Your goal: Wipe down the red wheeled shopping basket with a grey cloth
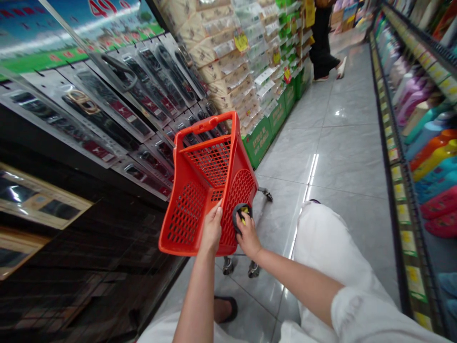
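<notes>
A red plastic shopping cart (180, 209) with perforated walls stands on wheels in front of me, and its basket looks bare inside. My left hand (212, 226) is closed over the rim of its right side wall, thumb on top. Against the outer face of that same wall, my right hand (249, 235) presses a dark grey cloth-like pad (236, 217) with a yellow-green part. The fingers are wrapped round the pad, which is partly hidden by them; its exact kind is unclear.
Packaged belts (107, 102) hang on a rack at left, above boxed goods (43, 200). Stacked tissue packs (228, 57) stand beyond the cart. Shelves of colourful bottles (433, 138) line the right. A person in black trousers (321, 43) stands farther along the grey tiled aisle (353, 152).
</notes>
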